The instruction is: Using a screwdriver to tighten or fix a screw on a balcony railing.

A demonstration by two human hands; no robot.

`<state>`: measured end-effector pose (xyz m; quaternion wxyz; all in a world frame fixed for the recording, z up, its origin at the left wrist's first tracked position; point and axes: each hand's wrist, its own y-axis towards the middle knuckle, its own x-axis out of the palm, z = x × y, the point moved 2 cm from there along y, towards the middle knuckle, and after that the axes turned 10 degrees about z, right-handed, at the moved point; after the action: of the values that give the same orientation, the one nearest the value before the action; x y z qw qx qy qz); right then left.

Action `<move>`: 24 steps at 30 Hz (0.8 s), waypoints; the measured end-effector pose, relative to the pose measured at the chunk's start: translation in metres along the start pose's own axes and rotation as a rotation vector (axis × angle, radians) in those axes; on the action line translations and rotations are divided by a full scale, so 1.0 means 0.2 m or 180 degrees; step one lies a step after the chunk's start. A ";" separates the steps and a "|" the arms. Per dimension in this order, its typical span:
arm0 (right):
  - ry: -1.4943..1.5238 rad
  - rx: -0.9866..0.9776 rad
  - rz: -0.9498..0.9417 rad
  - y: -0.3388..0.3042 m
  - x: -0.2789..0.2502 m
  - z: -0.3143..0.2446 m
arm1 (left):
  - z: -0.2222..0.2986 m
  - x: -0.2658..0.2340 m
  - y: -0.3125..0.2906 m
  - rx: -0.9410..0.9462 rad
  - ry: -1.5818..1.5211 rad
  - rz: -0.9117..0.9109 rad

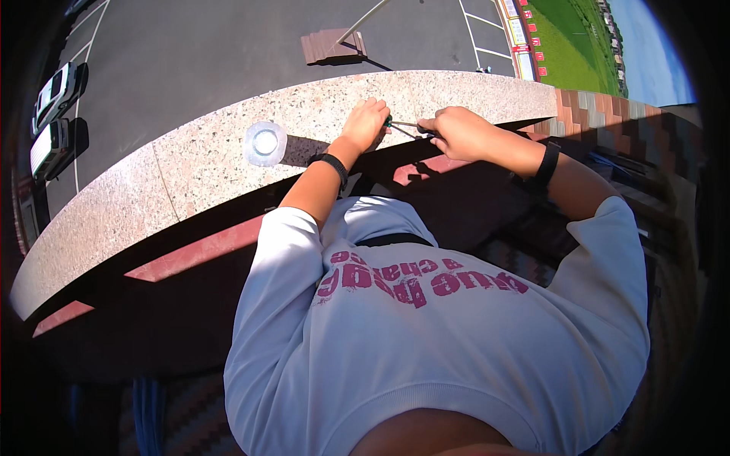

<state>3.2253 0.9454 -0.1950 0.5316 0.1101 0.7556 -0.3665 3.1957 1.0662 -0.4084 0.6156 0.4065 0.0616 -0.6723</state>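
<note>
Both of my hands are close together over the speckled stone ledge [220, 144]. My left hand [366, 121] is closed, with a small dark green piece [388, 121] showing at its fingertips. To the right, my right hand [460, 134] grips a slim dark tool [425, 131] whose exact kind I cannot make out. Thin dark lengths span the gap between the two hands, and I cannot tell whether they are tool shafts or shadow. Left of my left hand, a translucent plastic container [265, 144] rests on the ledge, bright in the sun.
The curved ledge drops at its far edge to a paved lot [198, 61]. Parked white vehicles [52, 106] stand at the far left. A pole on a brown base [323, 48] rises beyond the ledge. Brick paving [589, 110] and grass [570, 38] lie at the right.
</note>
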 end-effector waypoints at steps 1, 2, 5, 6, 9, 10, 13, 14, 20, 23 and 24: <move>-0.0935 -0.0564 -0.0382 -0.03 -0.02 -0.01 | -0.01 0.00 0.01 -0.0007 0.0001 0.0004; -0.1047 -0.0672 -0.0498 -0.04 -0.05 0.00 | -0.01 0.00 0.03 0.0029 -0.0034 -0.0078; -0.1139 -0.0887 -0.0436 -0.04 -0.06 0.07 | 0.00 0.00 0.03 0.0101 -0.0127 -0.0083; -0.0806 -0.0774 -0.0403 -0.03 -0.06 0.09 | 0.00 0.00 0.02 0.0073 -0.0108 -0.0111; 0.0773 0.0699 -0.0455 0.02 -0.07 0.08 | 0.00 -0.01 0.01 -0.0051 -0.0031 -0.0185; 0.2012 0.2082 -0.0496 0.03 -0.06 0.07 | 0.01 -0.01 0.00 -0.0019 -0.0056 -0.0159; 0.3809 0.4221 -0.0361 0.06 -0.04 0.09 | 0.01 -0.02 0.01 0.0072 -0.0118 -0.0101; 0.3292 0.3646 -0.0421 0.06 -0.04 0.10 | 0.00 -0.02 0.02 0.0095 -0.0160 -0.0093; -0.0935 -0.0781 -0.0590 0.01 -0.07 0.04 | 0.01 -0.01 0.01 0.0129 -0.0048 -0.0088; -0.0978 -0.0912 -0.0570 -0.02 -0.07 0.10 | -0.01 -0.01 0.02 0.0168 -0.0002 -0.0122; -0.0316 -0.0391 -0.0390 -0.06 -0.04 0.11 | -0.01 0.00 0.01 0.0117 -0.0066 -0.0080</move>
<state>3.2383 0.9244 -0.1862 0.5507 0.0127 0.7547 -0.3562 3.1977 1.0672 -0.4086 0.6002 0.4099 0.0480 -0.6851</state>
